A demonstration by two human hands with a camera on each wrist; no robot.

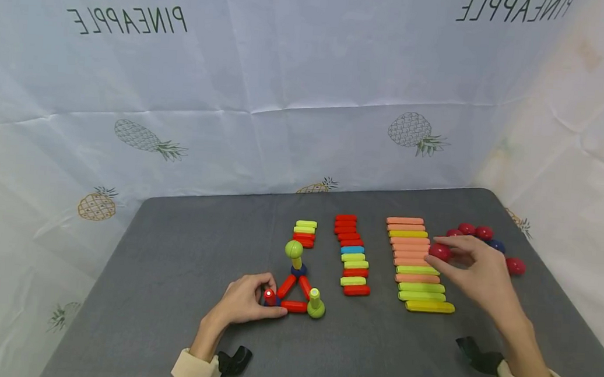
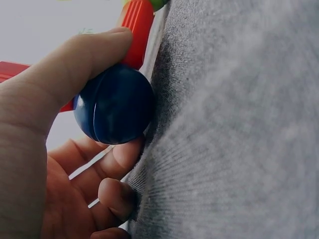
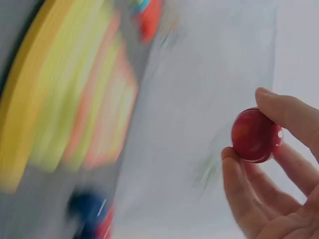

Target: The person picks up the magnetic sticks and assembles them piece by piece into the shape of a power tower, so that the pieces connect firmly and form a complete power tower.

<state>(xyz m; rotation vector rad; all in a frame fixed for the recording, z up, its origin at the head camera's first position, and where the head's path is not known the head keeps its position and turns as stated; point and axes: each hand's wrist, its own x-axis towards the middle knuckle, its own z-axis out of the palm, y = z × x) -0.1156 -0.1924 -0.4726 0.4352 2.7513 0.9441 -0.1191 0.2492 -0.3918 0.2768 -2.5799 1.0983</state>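
Note:
On the grey table a triangle of red rods [image 1: 293, 307] joins balls at its corners. My left hand [image 1: 244, 300] grips the blue ball [image 2: 117, 107] at the near left corner, its thumb lying along a red rod [image 2: 137, 35]. A short red rod [image 1: 270, 297] stands up from that ball. At the far corner, a yellow rod rises from another blue ball [image 1: 298, 270] and carries a green ball [image 1: 293, 248]. The right corner is a green ball [image 1: 316, 310] with an upright green rod. Above the rows of rods, my right hand [image 1: 477, 274] pinches a red ball [image 3: 253, 137] between thumb and fingertips.
Right of the triangle lie a small stack of rods [image 1: 305, 229], a column of short rods [image 1: 354, 264] and a column of longer rods [image 1: 416, 278]. Several loose balls [image 1: 516, 266], red and blue, sit by the right edge. A pineapple-print cloth [image 1: 283, 152] hangs behind.

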